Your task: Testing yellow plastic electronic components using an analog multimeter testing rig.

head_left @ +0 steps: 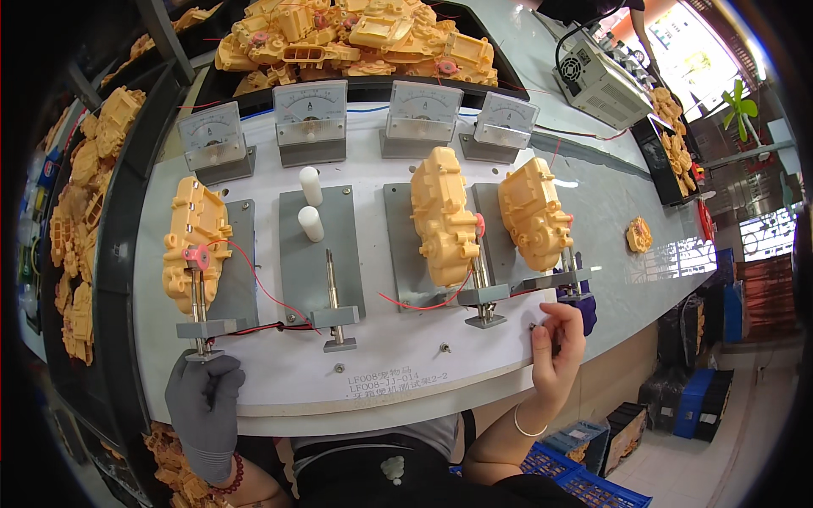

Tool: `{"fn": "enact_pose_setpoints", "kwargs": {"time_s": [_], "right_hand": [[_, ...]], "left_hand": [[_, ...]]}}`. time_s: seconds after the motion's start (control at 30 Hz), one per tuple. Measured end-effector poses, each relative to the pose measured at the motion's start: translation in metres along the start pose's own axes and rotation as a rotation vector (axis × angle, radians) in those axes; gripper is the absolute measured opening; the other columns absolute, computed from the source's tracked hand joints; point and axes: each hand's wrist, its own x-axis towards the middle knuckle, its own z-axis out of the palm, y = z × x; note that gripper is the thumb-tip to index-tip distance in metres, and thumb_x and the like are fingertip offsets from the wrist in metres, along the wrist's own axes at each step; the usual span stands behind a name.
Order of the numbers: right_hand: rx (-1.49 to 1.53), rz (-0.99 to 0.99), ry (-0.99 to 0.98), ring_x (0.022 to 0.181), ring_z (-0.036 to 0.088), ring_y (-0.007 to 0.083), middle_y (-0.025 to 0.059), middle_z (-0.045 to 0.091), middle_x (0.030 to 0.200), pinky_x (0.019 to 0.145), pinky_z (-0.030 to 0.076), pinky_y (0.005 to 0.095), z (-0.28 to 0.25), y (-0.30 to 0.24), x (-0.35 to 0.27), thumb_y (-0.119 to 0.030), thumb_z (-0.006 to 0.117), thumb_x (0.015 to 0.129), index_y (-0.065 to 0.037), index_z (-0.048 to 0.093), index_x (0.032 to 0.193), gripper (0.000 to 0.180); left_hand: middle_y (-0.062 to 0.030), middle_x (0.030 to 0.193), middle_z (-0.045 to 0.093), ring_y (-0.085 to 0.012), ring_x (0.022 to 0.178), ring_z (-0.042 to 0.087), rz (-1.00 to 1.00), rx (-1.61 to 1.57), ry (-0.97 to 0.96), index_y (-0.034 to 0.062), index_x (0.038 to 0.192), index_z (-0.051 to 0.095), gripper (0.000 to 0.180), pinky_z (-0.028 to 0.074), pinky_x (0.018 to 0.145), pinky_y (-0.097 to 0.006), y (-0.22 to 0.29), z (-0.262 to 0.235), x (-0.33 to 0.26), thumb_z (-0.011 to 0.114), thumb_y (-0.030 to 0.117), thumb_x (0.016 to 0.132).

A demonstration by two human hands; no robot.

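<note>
My left hand [204,396], in a grey glove, has its fingers curled at the grey end of the leftmost probe clamp [209,328]. What lies inside them is hidden. A yellow plastic gearbox housing [195,241] stands above that clamp, its pink part meeting the metal pins. My bare right hand [559,347] is bent at the board's right edge, beside a small bolt and a dark purple patch [589,313]; its grip is hidden. Two more yellow housings [444,216] [535,212] stand at the right stations. The second station holds two white pegs [311,223] and bare pins [331,279].
Four analog meters, one a white-faced ammeter [311,118], line the board's back. Black trays [118,254] heaped with yellow housings stand left and behind. At the back right is a beige power unit [603,83]. A loose yellow part [638,235] lies right of the board.
</note>
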Motion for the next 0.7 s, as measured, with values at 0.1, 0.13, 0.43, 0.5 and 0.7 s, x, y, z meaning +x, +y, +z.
{"fn": "enact_pose_setpoints", "kwargs": {"time_s": [0.1, 0.13, 0.43, 0.5, 0.7], "right_hand": [[0.022, 0.123, -0.064, 0.061, 0.038, 0.0060, -0.0017, 0.043, 0.068, 0.053, 0.027, 0.0213, -0.005, -0.012, 0.007, -0.002, 0.065, 0.082, 0.001, 0.056, 0.097, 0.017], [0.042, 0.162, -0.105, 0.061, 0.037, 0.0047, -0.0025, 0.044, 0.068, 0.053, 0.027, 0.0203, -0.006, -0.015, 0.010, -0.003, 0.066, 0.084, 0.001, 0.055, 0.099, 0.019], [-0.389, -0.309, 0.109, 0.055, 0.041, 0.0123, 0.0005, 0.049, 0.064, 0.050, 0.028, 0.0246, 0.004, -0.028, 0.009, -0.007, 0.077, 0.068, -0.002, 0.059, 0.083, 0.023], [-0.256, -0.335, -0.022, 0.055, 0.044, 0.0157, 0.0022, 0.050, 0.064, 0.050, 0.031, 0.0273, 0.015, -0.051, 0.011, -0.009, 0.079, 0.065, -0.003, 0.060, 0.080, 0.025], [-0.185, -0.254, -0.400, 0.058, 0.053, 0.0210, 0.0061, 0.053, 0.066, 0.052, 0.041, 0.0334, 0.041, -0.050, 0.025, -0.017, 0.083, 0.064, -0.003, 0.061, 0.078, 0.030]], "left_hand": [[-0.0101, 0.077, 0.054, -0.0165, 0.059, 0.054, -0.016, 0.021, 0.023, -0.0027, 0.086, 0.063, 0.009, 0.043, 0.055, -0.028, -0.001, 0.002, -0.002, 0.066, -0.002, 0.077], [-0.0099, 0.077, 0.054, -0.0165, 0.059, 0.054, 0.000, 0.032, 0.030, -0.0029, 0.086, 0.062, 0.009, 0.043, 0.055, -0.028, -0.001, -0.002, -0.004, 0.066, -0.001, 0.079], [-0.0099, 0.077, 0.053, -0.0167, 0.060, 0.055, -0.013, 0.022, 0.019, -0.0037, 0.087, 0.061, 0.009, 0.044, 0.056, -0.028, 0.005, 0.004, 0.000, 0.065, -0.001, 0.080], [-0.0100, 0.078, 0.053, -0.0166, 0.061, 0.055, -0.015, 0.057, 0.006, -0.0039, 0.087, 0.061, 0.009, 0.044, 0.056, -0.028, 0.007, 0.000, 0.000, 0.065, 0.000, 0.080], [-0.0102, 0.081, 0.055, -0.0160, 0.062, 0.056, -0.025, 0.034, -0.010, -0.0041, 0.087, 0.061, 0.009, 0.045, 0.057, -0.028, 0.005, -0.001, 0.000, 0.065, -0.001, 0.080]]}}
